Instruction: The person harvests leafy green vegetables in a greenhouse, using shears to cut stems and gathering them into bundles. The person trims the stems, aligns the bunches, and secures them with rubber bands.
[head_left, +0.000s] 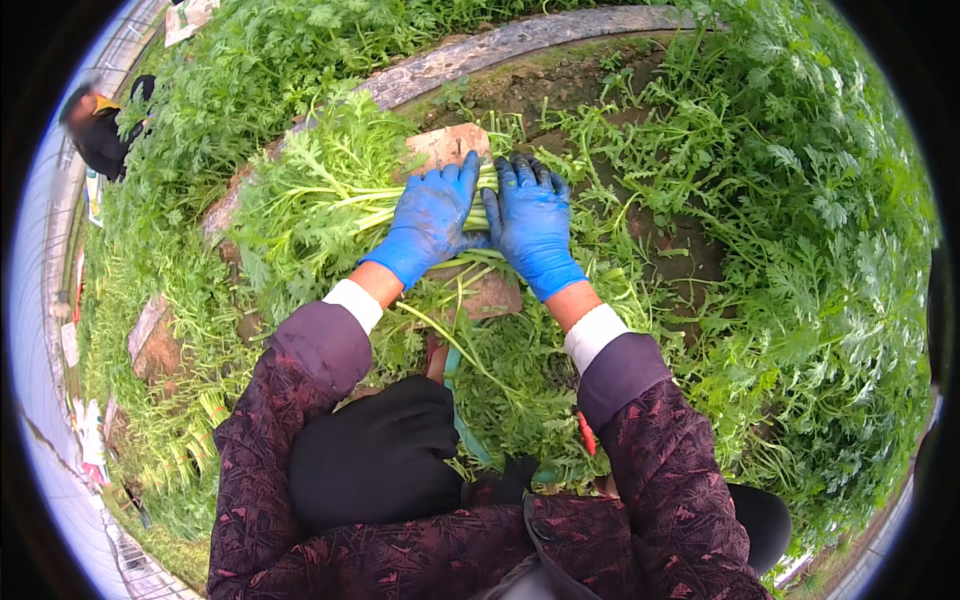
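Note:
A bunch of leafy greens (367, 199), which look like crown daisy, lies sideways with its leaves to the left and pale stems to the right. My left hand (436, 214), in a soiled blue glove, is wrapped over the stems. Close beside it, my right hand (527, 206), also gloved, covers the stem ends with its fingers over them. The fingertips of the right glove are dark with dirt. Under the bunch a worn board (491, 294) shows on the near side, and a board piece with a nail (448, 146) shows on the far side. Loose stems (457, 341) hang toward me.
Uncut greens (810, 225) grow densely on the right. A weathered plank (525, 41) crosses the bed beyond my hands. Tied bunches (199, 442) lie at the lower left. Near my right sleeve is a red-handled object (586, 433). Another person (101, 131) crouches at the far left.

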